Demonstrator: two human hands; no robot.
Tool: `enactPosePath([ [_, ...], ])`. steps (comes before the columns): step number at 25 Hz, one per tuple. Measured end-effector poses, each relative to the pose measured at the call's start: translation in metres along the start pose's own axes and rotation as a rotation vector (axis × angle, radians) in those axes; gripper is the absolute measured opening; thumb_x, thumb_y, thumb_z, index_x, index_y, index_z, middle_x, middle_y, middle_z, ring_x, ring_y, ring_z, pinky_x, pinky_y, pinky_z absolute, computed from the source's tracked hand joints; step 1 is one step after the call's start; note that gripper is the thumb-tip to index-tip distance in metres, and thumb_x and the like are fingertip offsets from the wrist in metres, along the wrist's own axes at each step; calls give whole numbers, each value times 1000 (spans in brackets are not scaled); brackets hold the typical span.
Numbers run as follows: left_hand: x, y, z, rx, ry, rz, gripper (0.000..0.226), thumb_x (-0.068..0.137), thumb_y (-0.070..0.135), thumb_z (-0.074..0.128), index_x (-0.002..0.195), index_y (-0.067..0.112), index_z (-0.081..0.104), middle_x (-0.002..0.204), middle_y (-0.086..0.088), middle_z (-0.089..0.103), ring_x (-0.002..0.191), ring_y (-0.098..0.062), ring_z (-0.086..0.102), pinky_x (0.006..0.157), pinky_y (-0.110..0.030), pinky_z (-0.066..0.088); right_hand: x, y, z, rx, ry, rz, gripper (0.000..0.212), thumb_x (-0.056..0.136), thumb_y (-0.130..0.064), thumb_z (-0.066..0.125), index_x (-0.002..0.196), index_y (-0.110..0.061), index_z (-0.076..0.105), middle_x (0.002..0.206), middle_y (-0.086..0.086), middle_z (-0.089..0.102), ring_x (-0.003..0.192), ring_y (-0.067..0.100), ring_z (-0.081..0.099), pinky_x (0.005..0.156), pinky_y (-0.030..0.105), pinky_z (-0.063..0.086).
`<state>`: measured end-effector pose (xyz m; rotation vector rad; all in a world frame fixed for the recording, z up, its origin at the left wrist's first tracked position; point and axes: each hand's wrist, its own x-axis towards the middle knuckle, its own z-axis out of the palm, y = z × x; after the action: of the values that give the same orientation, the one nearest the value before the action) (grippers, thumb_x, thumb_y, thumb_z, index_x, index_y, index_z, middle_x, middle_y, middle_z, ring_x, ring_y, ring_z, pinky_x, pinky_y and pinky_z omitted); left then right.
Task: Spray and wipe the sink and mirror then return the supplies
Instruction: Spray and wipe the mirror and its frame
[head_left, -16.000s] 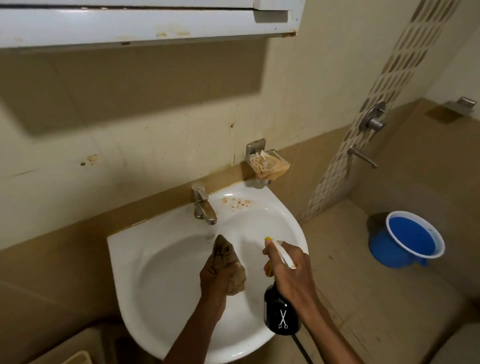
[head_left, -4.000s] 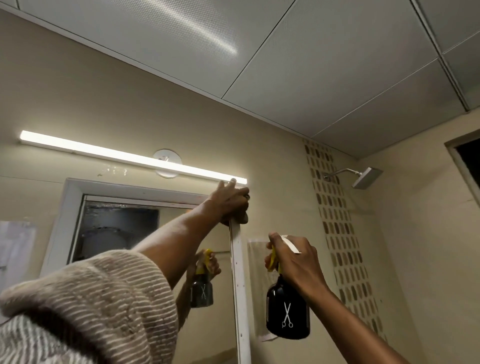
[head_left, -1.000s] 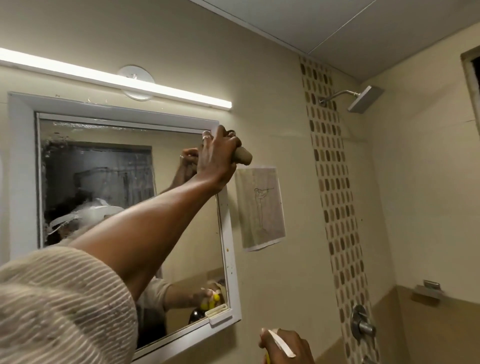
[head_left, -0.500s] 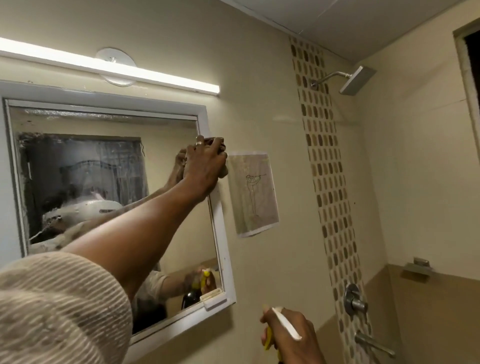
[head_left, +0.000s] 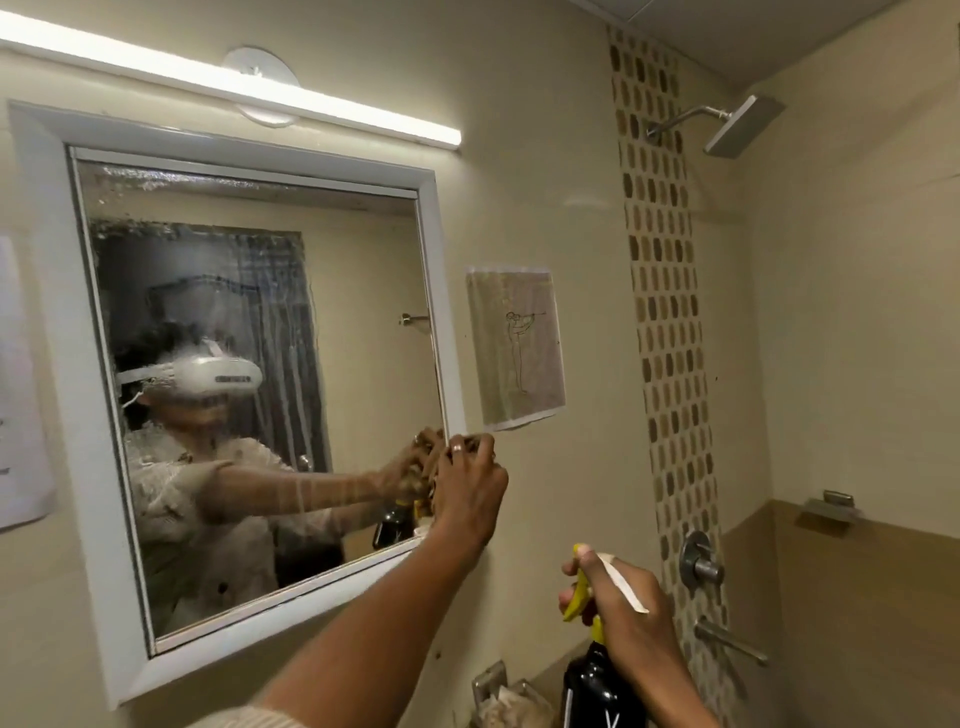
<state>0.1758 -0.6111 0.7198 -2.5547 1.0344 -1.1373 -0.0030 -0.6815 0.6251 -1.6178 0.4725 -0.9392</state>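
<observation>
Left hand (head_left: 470, 491) closed on cloth (head_left: 427, 488), pressed against lower right edge of mirror (head_left: 260, 364); right hand (head_left: 621, 597) gripping bottle (head_left: 597, 691) below and right of mirror.

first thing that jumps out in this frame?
The white-framed wall mirror, its glass streaked with spray, fills the left half. The left hand presses a cloth against its right frame edge. Lower right, the right hand grips a black spray bottle with yellow trigger.
</observation>
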Motion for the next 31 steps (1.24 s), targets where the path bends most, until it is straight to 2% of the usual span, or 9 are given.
enactPosePath([
  [6,-29,45,18,163,-197,86,30,93,5,55,122,6,63,133,-26,43,120,-46,41,88,-49,45,-4,5,-37,87,29,54,38,102,-32,60,82,-6,79,67,18,78,79,44,74,72,38,52],
  [10,-40,62,35,314,-241,154,32,94,4,55,125,5,59,125,-28,46,114,-45,43,85,-50,45,0,20,-64,87,64,86,37,100,-37,63,78,-12,81,66,13,78,79,38,75,77,42,52],
  [15,-59,64,43,381,-266,184,35,94,8,56,129,6,57,129,-27,46,116,-44,46,91,-50,46,1,31,-86,120,73,64,37,101,-36,61,81,-11,81,66,10,79,73,29,75,72,39,53],
  [18,-90,38,44,402,-398,112,39,96,14,55,134,11,52,135,-21,48,121,-43,45,94,-49,42,-5,30,-76,125,26,28,40,99,-43,63,80,-12,81,67,9,79,71,23,75,74,41,53],
  [21,-148,-13,39,335,-500,58,37,96,14,56,133,13,53,132,-16,52,117,-37,50,91,-46,44,-15,24,-47,140,-52,-2,45,101,-41,60,79,-8,79,71,11,80,71,24,75,72,36,53],
  [24,-211,-57,10,-112,-594,-178,27,85,23,69,110,12,65,119,-10,60,109,-29,58,83,-37,48,-33,8,-2,114,-169,-19,51,104,-38,55,73,-5,78,77,9,81,69,26,70,69,37,54],
  [26,-234,-72,-9,-520,-566,-358,12,72,26,77,77,19,69,94,-1,71,84,-15,66,67,-29,55,-48,-6,26,122,-216,-43,47,104,-40,55,78,-10,79,75,10,80,69,27,66,69,40,53],
  [28,-238,-77,-16,-696,-462,-369,9,67,25,76,72,22,69,86,5,70,80,-13,66,68,-36,59,-62,-23,43,180,-208,-70,42,105,-38,53,83,-13,79,76,13,80,75,30,69,73,42,54],
  [31,-199,-64,-21,-413,-141,-69,31,64,15,68,95,20,68,108,-2,60,97,-27,55,74,-41,49,-73,-43,39,261,-148,-92,40,106,-35,51,86,-13,78,78,15,80,83,29,74,77,38,55],
])
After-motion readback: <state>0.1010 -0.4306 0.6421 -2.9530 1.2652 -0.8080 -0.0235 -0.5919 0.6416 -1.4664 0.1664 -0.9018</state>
